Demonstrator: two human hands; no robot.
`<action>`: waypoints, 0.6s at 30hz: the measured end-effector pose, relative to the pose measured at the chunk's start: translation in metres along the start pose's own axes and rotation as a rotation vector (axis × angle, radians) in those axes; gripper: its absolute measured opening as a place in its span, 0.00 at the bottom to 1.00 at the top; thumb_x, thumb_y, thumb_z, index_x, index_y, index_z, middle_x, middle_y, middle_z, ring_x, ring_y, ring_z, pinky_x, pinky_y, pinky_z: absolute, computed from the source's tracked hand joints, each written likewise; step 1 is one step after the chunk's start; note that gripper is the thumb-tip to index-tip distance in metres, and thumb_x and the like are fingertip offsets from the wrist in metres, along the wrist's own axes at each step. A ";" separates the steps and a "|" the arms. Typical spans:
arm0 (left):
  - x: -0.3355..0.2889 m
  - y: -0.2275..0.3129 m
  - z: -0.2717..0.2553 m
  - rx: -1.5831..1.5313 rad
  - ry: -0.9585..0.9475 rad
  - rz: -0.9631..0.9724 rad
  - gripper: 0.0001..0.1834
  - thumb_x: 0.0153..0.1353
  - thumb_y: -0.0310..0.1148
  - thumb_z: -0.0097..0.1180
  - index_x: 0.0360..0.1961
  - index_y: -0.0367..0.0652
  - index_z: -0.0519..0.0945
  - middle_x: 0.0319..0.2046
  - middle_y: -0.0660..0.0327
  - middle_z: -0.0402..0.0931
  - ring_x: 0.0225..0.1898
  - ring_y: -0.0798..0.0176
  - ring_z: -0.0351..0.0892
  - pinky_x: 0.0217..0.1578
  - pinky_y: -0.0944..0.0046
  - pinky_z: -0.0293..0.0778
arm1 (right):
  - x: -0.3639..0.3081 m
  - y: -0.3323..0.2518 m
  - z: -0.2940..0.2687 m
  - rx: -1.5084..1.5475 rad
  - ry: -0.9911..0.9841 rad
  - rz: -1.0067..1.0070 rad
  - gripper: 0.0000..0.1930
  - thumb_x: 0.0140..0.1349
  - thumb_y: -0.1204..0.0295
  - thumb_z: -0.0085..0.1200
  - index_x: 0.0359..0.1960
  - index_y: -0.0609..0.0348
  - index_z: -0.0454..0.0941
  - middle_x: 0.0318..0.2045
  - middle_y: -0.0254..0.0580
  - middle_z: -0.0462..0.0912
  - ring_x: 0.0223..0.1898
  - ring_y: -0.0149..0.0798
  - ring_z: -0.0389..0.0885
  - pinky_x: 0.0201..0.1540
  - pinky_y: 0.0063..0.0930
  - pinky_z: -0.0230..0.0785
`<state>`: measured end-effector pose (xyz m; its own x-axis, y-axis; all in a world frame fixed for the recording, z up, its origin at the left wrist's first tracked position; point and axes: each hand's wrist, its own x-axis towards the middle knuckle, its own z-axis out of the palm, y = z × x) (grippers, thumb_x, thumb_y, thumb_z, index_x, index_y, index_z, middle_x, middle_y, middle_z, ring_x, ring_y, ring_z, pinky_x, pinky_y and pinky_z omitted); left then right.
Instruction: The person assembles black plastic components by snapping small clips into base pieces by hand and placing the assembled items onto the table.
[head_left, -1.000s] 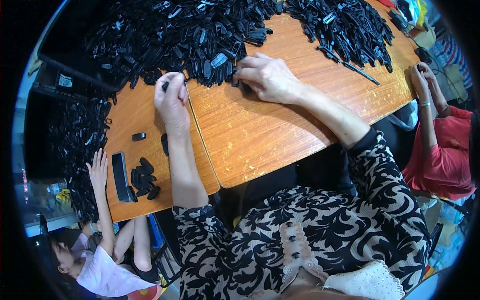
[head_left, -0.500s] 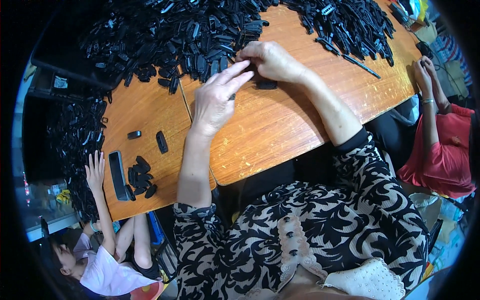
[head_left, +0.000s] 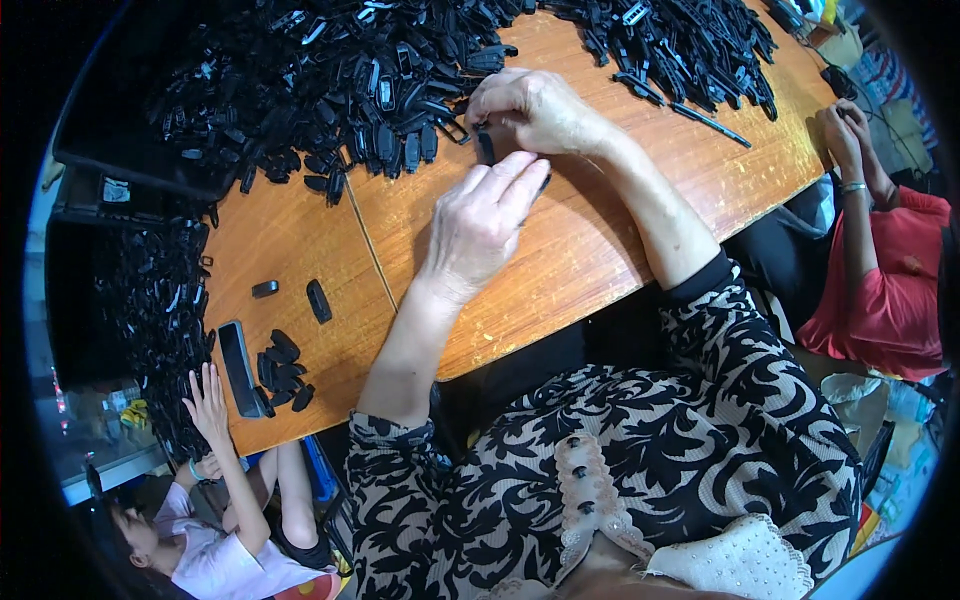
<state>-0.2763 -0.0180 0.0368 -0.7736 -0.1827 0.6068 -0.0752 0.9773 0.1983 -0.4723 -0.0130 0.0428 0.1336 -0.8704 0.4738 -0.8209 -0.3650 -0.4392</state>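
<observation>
The right hand (head_left: 530, 108) is hovering over the far part of the wooden table (head_left: 520, 308), its fingers curling downward and in toward each other. A black plastic piece (head_left: 486, 147) is showing just below those fingertips, standing lengthwise toward the person; whether the fingers are pinching it or only covering its upper end, I cannot tell, as the knuckles are hiding the contact.

The left hand (head_left: 478, 222) is reaching up from the near side, back upward, its fingers pointing toward the right hand. Two of its digits are stretching forward and slightly apart, their tips lying just on the near side of the black plastic piece. A small dark part (head_left: 545, 184) is protruding at the right edge of this hand and the fingers are holding it; their exact grip is staying out of sight.

A large heap of black parts (head_left: 340, 70) is lying just beyond the hands, to the left. A second heap (head_left: 690, 50) is lying to the right, with a thin dark bar (head_left: 712, 124) resting at its near edge. On the left of the table, a loose black piece (head_left: 318, 300) is lying near a small cluster (head_left: 283, 370) and a dark rectangular object (head_left: 238, 368).
</observation>
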 end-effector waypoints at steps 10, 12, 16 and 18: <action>-0.004 -0.009 -0.009 0.086 -0.228 -0.257 0.12 0.57 0.25 0.59 0.43 0.43 0.76 0.34 0.55 0.77 0.39 0.49 0.80 0.39 0.52 0.76 | -0.006 0.003 0.009 -0.029 -0.220 -0.149 0.11 0.54 0.72 0.64 0.40 0.51 0.86 0.40 0.37 0.85 0.47 0.43 0.80 0.53 0.39 0.73; -0.014 -0.023 -0.009 -0.084 -0.135 -0.430 0.14 0.59 0.24 0.60 0.47 0.42 0.75 0.36 0.56 0.76 0.38 0.54 0.78 0.42 0.58 0.75 | -0.005 0.001 0.010 -0.075 -0.151 0.020 0.09 0.57 0.67 0.61 0.39 0.52 0.85 0.38 0.37 0.84 0.48 0.44 0.78 0.50 0.41 0.73; -0.024 -0.045 -0.032 -0.523 0.014 -0.760 0.22 0.56 0.20 0.62 0.54 0.40 0.77 0.38 0.60 0.72 0.40 0.64 0.77 0.41 0.64 0.75 | 0.002 -0.020 -0.002 0.646 -0.148 0.430 0.10 0.68 0.66 0.53 0.41 0.59 0.79 0.29 0.36 0.82 0.29 0.31 0.79 0.32 0.25 0.72; -0.027 -0.057 -0.028 -0.594 0.042 -0.732 0.17 0.56 0.19 0.62 0.48 0.39 0.80 0.38 0.62 0.71 0.40 0.66 0.77 0.40 0.67 0.75 | 0.001 -0.029 -0.005 0.836 -0.149 0.447 0.10 0.72 0.67 0.49 0.41 0.60 0.77 0.26 0.32 0.79 0.24 0.22 0.73 0.25 0.17 0.66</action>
<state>-0.2332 -0.0717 0.0307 -0.6367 -0.7444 0.2010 -0.1911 0.4049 0.8941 -0.4505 -0.0019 0.0598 0.0206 -0.9983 0.0540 -0.1596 -0.0566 -0.9856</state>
